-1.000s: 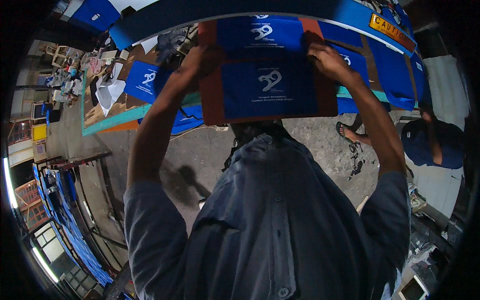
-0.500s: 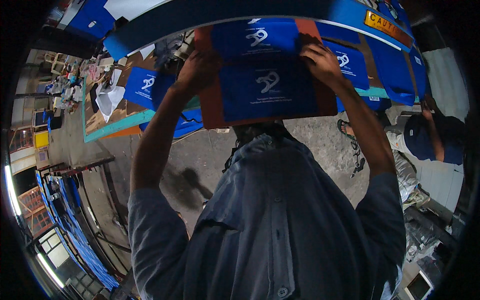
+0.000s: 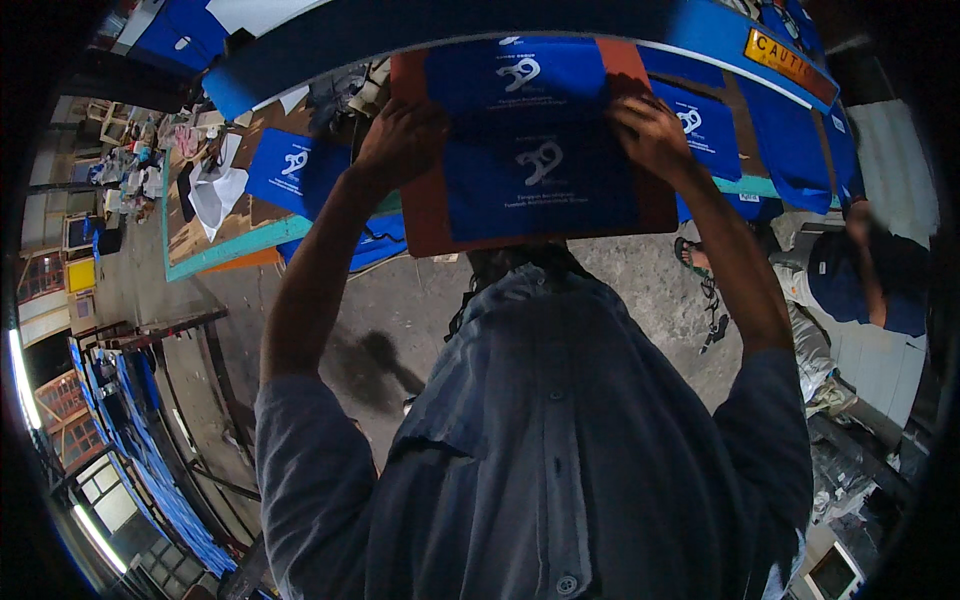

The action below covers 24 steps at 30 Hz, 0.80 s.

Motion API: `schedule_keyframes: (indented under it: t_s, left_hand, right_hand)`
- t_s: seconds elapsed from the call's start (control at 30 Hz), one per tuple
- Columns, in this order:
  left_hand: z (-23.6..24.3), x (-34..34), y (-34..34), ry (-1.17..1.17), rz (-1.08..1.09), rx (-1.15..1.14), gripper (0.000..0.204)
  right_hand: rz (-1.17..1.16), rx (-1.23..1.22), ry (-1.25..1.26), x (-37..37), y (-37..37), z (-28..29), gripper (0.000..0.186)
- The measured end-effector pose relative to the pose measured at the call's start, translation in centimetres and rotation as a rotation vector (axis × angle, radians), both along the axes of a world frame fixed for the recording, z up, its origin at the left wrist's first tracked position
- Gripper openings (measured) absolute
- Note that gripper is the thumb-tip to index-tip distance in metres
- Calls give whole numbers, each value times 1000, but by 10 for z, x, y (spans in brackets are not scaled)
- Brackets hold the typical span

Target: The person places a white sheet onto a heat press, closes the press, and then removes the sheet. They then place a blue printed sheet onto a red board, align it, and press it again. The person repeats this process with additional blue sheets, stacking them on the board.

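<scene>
Floor [image 3: 630, 290]: worn grey concrete, darkened by a shadow at eight o'clock.
Worktop [image 3: 225, 253]: brown with a teal edge, stretching from ten o'clock round toward two, beyond the board.
Beam [image 3: 500, 20]: dark blue, arching across twelve o'clock, with an orange-yellow label [image 3: 785, 58] near half past one.
Red-brown board [image 3: 657, 205]: round-cornered, at twelve o'clock, near the grey buttoned shirt [image 3: 560, 450], showing as strips at nine and three of the cloth.
Blue cloth [image 3: 530, 130]: laid on the board between both hands, bearing two full white prints, with its far end hidden by the beam.
Left hand [image 3: 403, 138]: at eleven o'clock, over the board's border, with fingers bent inward at the cloth's edge; impossible to tell whether pinching or only pressing.
Right hand [image 3: 652, 135]: at half past one, with fingers bent over the cloth's opposite edge; equally impossible to tell whether gripping.
Other blue pieces [image 3: 280, 168]: on the worktop at ten and two o'clock, near a crumpled white sheet [image 3: 217, 190] at ten.
Co-worker [image 3: 865, 275]: dark-topped, at three o'clock.
</scene>
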<state>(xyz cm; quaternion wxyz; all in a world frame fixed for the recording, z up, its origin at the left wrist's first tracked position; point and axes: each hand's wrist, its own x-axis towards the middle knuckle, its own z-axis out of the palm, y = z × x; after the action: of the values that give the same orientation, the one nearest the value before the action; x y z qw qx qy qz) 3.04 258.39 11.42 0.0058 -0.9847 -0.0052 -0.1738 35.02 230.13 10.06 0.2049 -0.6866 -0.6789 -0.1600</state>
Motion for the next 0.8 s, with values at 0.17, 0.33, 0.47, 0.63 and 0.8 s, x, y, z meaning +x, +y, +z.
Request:
schedule_keyframes:
  t_s: [0.17,0.33,0.47,0.63,0.8]
  left_hand:
    - [-1,-1,0,82,38,0,22]
    - [0,3,-2,3,32,33,21]
    - [-4,-1,-3,-39,61,-33,19]
    - [-6,9,26,78,179,-245,29]
    - [1,75,69,-327,732,-534,43]
  right_hand:
    - [2,-31,32,-6,-6,8,20]
    - [37,-66,39,-2,-2,13,18]
    - [57,-48,18,4,-1,11,19]
    - [-88,-109,390,23,17,16,29]
    - [-601,-186,500,71,103,8,51]
